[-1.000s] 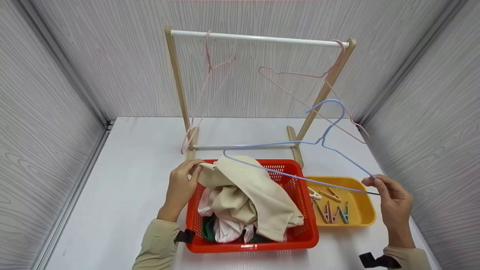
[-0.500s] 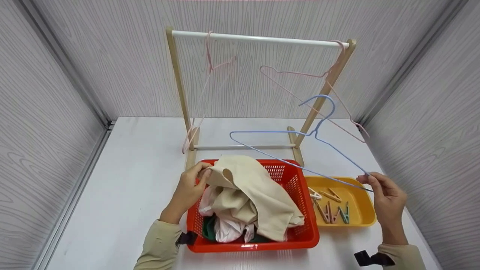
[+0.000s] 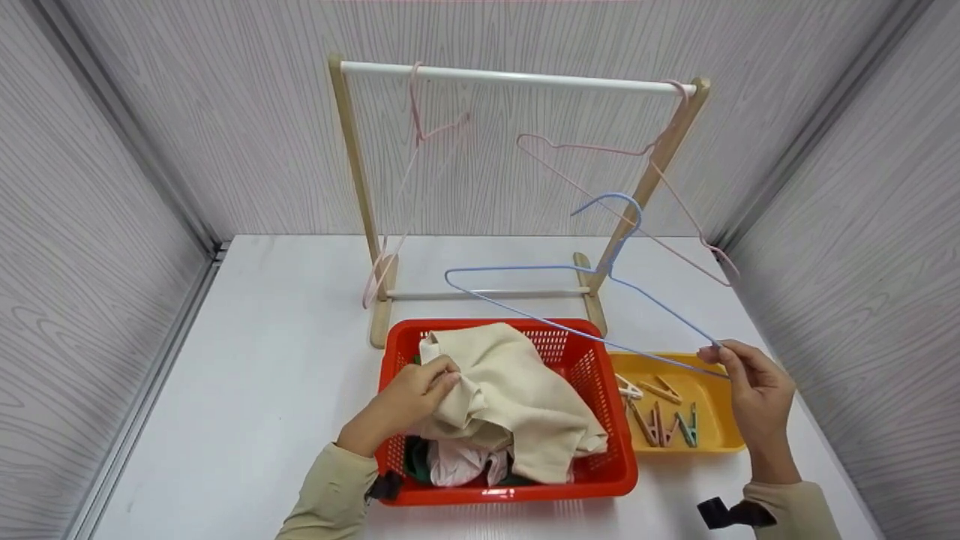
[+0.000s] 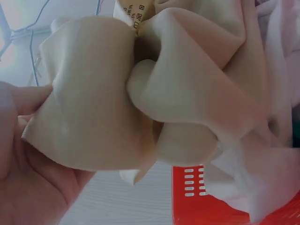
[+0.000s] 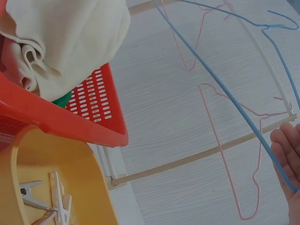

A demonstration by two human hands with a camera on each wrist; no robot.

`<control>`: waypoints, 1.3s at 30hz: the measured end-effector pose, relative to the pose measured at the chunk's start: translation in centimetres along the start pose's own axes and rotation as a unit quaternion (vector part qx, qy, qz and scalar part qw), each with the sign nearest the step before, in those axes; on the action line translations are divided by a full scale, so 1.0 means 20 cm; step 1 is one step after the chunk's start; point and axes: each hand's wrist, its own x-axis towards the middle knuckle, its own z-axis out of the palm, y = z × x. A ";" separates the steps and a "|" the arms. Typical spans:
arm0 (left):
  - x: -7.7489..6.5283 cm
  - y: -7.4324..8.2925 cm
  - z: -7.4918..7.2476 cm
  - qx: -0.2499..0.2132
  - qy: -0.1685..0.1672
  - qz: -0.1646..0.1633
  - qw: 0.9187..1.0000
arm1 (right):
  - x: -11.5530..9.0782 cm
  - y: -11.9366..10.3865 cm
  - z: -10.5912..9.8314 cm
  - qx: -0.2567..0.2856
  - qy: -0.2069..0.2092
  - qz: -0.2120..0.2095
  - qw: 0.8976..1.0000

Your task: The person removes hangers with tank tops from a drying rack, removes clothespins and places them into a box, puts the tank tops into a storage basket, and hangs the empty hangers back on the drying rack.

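Observation:
My left hand (image 3: 414,391) pinches a fold of a cream garment (image 3: 517,375) that lies heaped in the red basket (image 3: 510,493). In the left wrist view the cloth (image 4: 93,93) curls over between thumb and fingers, and a printed care label (image 4: 137,14) shows at its top. By one lower corner my right hand (image 3: 761,390) holds a blue wire hanger (image 3: 529,268). This hanger hovers over the basket's far side with its hook upward. In the right wrist view the hanger's bar (image 5: 225,89) runs down into the right hand (image 5: 288,150).
Behind the basket stands a wooden rack with a white rail (image 3: 525,77). Two pink hangers (image 3: 592,148) hang from it. A yellow tray (image 3: 720,420) with several clothespins (image 3: 660,427) sits right of the basket. Pink-white cloth (image 3: 456,463) and green cloth lie under the garment.
The left hand has moved right and down over the basket, folding the garment's left edge inward. My right hand has carried the blue hanger leftward.

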 end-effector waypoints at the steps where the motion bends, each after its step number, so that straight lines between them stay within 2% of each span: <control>1: 0.00 0.00 0.01 0.005 -0.014 -0.003 1.000 | 0.00 0.00 0.00 0.003 -0.001 0.001 1.000; 4: 0.00 0.00 0.04 0.015 -0.043 -0.019 0.999 | 0.00 0.00 0.02 -0.001 0.000 0.003 1.000; 11: 0.00 0.01 0.10 0.064 -0.028 -0.042 0.997 | 0.00 0.01 0.05 0.031 0.002 0.005 1.000; 18: -0.02 0.01 0.12 0.060 -0.112 -0.044 0.991 | 0.00 0.02 0.09 0.002 -0.004 0.005 1.000; 24: -0.03 0.02 0.14 0.071 -0.141 -0.037 0.987 | 0.00 0.03 0.12 -0.055 -0.008 0.016 0.998; 28: -0.02 0.03 0.12 0.066 -0.134 -0.043 0.988 | 0.00 0.03 0.14 -0.075 -0.005 0.009 0.997; 35: -0.01 0.00 0.10 0.083 -0.062 0.004 0.995 | 0.02 0.03 0.20 -0.117 0.002 -0.023 0.993; 39: -0.01 -0.01 0.08 0.076 -0.036 -0.007 0.996 | 0.04 0.03 0.24 -0.133 0.016 -0.038 0.990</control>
